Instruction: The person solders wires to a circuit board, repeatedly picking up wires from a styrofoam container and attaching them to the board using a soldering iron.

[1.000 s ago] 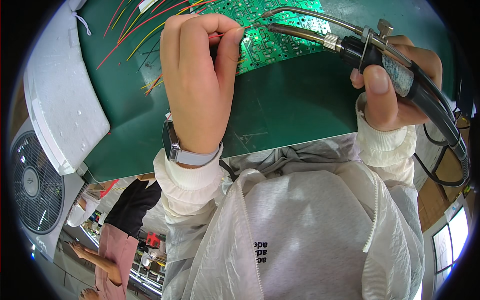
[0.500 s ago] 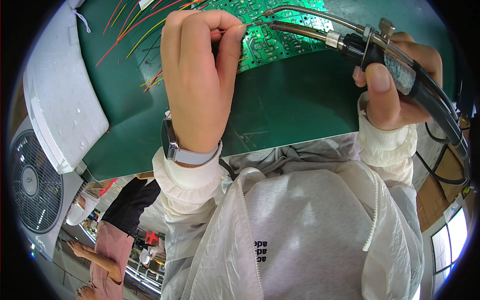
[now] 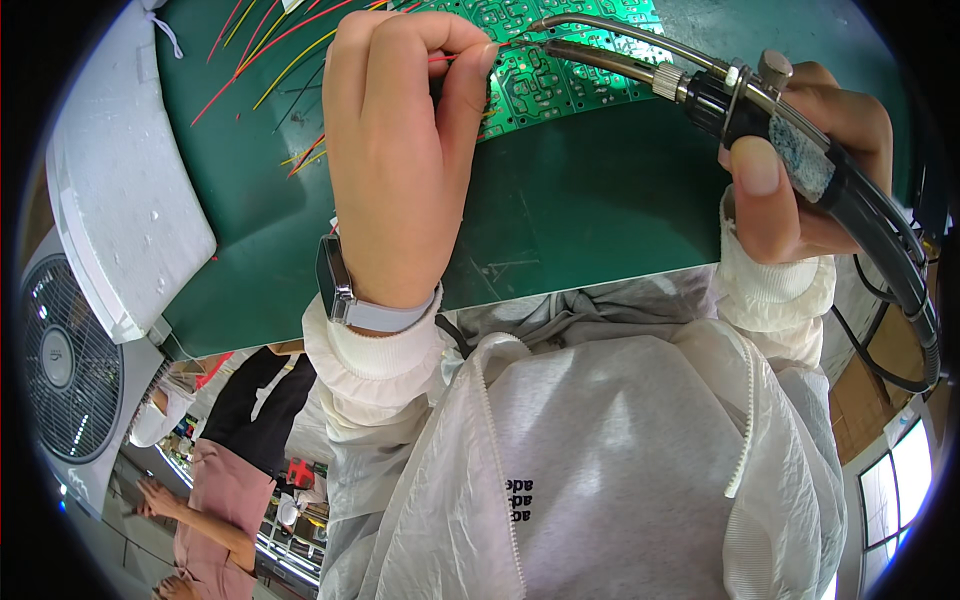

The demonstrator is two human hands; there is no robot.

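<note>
Between thumb and index finger, my left hand (image 3: pixel 405 150) pinches a thin red wire (image 3: pixel 440 58), whose end points right over a green circuit board (image 3: pixel 600 85). A soldering iron (image 3: pixel 600 60) with a curved metal feed tube (image 3: pixel 640 35) clamped above it is gripped by my right hand (image 3: pixel 800 170). Its tip and the tube's end meet close to the wire's end at the board; whether they touch is too small to tell. The board lies on the green tabletop (image 3: pixel 590 200), partly covered by my left hand.
Several loose red, yellow and black wires (image 3: pixel 285 75) lie left of my left hand. A white foam piece (image 3: pixel 130 190) rests along the table's left side. Beyond it stands a fan (image 3: pixel 70 360). The iron's black cable (image 3: pixel 915 300) hangs at the right. Another person (image 3: pixel 225 500) is at lower left.
My left hand stays closed on the red wire and has shifted very slightly. The iron's tip remains at the board, its handle tilted a little lower. The other person has moved slightly.
</note>
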